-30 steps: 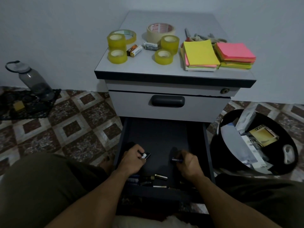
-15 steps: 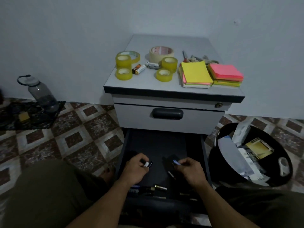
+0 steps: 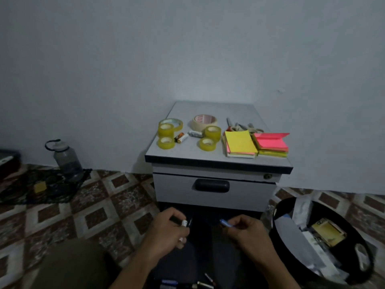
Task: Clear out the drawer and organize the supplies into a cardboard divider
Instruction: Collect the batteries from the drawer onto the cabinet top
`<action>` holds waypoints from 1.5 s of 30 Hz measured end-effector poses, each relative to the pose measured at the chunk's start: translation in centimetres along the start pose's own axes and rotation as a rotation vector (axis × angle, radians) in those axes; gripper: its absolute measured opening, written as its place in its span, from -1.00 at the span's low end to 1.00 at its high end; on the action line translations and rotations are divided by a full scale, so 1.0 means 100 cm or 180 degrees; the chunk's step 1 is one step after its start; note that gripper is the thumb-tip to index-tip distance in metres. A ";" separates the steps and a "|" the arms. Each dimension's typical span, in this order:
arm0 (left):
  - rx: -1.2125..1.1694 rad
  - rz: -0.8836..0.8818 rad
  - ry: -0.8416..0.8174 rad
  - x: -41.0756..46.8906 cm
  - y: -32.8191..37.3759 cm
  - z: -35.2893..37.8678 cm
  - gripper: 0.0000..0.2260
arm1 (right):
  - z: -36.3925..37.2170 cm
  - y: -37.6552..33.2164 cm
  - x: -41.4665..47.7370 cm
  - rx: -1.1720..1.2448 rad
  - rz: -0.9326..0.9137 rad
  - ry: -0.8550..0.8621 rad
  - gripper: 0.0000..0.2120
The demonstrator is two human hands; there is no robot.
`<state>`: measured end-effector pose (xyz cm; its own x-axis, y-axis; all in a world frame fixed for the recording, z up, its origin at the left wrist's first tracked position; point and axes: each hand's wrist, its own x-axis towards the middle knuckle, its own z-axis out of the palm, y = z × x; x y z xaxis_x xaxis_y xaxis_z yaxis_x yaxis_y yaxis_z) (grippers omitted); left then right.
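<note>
The dark bottom drawer [image 3: 200,255] of a grey cabinet [image 3: 214,163] is pulled out below me. My left hand [image 3: 168,234] is closed around small dark pens or markers with white tips [image 3: 184,222], held above the drawer. My right hand [image 3: 250,234] grips a blue-tipped pen [image 3: 225,222]. A few more pens [image 3: 187,283] lie at the drawer's near end. On the cabinet top sit several yellow tape rolls [image 3: 166,135], a beige tape roll [image 3: 205,121], batteries [image 3: 181,137], scissors [image 3: 239,127] and sticky-note stacks [image 3: 256,144]. No cardboard divider is in view.
A black bin [image 3: 279,230] filled with papers and packets stands on the tiled floor at the right. A water bottle [image 3: 65,157] stands on a dark cloth [image 3: 41,186] at the left by the wall. My knees frame the drawer.
Both hands have lifted from the drawer floor, each carrying pens. The camera has tilted upward, so the cabinet sits lower in the view and more wall shows.
</note>
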<state>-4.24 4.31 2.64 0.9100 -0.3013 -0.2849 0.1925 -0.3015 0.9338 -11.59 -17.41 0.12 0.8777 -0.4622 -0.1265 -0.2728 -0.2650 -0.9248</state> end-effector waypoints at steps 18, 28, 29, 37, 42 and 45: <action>0.1070 0.1094 0.1020 0.080 0.210 -0.069 -0.82 | -0.016 -0.227 0.109 -0.0145 -0.0842 0.0377 -0.93; 0.2567 0.1023 0.1170 0.170 0.232 -0.049 -0.87 | -0.004 -0.241 0.169 -0.0387 -0.0795 0.0494 -0.86; 0.2701 0.1001 0.1159 0.175 0.231 -0.046 -0.85 | -0.004 -0.241 0.171 -0.0390 -0.0807 0.0509 -0.86; 0.3232 0.1050 0.1202 0.196 0.217 -0.034 -0.80 | 0.001 -0.234 0.186 -0.0455 -0.0848 0.0538 -0.88; 0.3366 0.1080 0.1221 0.199 0.214 -0.035 -0.79 | 0.001 -0.231 0.190 -0.0462 -0.0789 0.0569 -0.86; 0.3399 0.1142 0.1290 0.199 0.213 -0.037 -0.79 | 0.001 -0.230 0.191 -0.0490 -0.0768 0.0585 -0.84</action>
<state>19.29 -4.79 17.69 0.9359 -0.2725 0.2232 -0.3237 -0.9152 0.2399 11.54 -20.05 18.94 0.8423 -0.5118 0.1691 -0.1346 -0.5035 -0.8534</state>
